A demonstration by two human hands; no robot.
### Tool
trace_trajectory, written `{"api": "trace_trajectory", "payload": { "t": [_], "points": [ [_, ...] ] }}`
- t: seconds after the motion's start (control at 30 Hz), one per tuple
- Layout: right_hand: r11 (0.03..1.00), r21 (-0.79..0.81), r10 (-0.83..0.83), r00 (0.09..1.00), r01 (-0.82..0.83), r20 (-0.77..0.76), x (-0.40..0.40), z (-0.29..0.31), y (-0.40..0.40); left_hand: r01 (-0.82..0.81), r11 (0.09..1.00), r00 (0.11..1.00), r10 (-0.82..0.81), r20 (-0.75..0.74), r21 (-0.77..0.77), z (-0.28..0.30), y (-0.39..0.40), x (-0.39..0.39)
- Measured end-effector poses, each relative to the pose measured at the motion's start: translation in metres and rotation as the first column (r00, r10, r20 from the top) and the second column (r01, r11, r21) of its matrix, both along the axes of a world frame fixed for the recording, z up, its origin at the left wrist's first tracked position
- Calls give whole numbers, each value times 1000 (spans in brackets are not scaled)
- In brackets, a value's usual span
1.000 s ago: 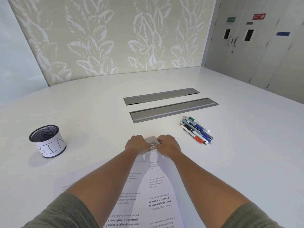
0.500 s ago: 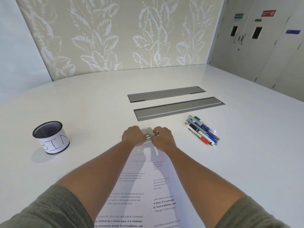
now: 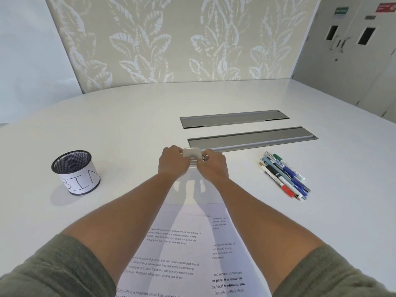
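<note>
My left hand (image 3: 172, 165) and my right hand (image 3: 212, 167) meet above the white table (image 3: 139, 125), both gripping a small pale grey plastic object (image 3: 191, 154) with ridges and a bit of metal at its right end. What the object is I cannot tell. Both hands' fingers are curled around it. Printed paper sheets (image 3: 186, 254) lie on the table under and between my forearms.
A black mesh cup (image 3: 75, 171) with a white label reading BIN stands at the left. Several pens and markers (image 3: 284, 175) lie in a bundle at the right. Two grey cable flaps (image 3: 252, 139) are set in the table behind my hands.
My hands stay together on the small object and have moved slightly away from me up the table. The camera has tilted a little.
</note>
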State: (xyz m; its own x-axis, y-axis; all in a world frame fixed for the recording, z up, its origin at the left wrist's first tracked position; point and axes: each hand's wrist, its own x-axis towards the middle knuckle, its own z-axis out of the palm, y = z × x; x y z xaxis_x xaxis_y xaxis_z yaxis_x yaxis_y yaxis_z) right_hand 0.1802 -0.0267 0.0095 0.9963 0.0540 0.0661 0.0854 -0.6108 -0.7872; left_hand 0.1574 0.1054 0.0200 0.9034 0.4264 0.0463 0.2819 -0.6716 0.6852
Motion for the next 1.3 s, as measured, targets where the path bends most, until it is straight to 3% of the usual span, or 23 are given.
{"api": "trace_trajectory", "payload": {
  "t": [0.33,0.6,0.8,1.3],
  "points": [
    [998,61,8,999,-5,-46,35,-5,26,-1,982,996,19,90,-190,-21,32,17],
    [992,-112,64,997,-60,33,55,-16,49,-54,976,988,83,129,-213,-43,51,32],
    [973,-217,90,994,-74,61,63,-24,60,-110,981,984,130,124,-157,-52,55,36],
    [984,-159,85,996,-83,8,61,-43,72,-167,981,981,176,80,-101,-70,64,34]
  ]
}}
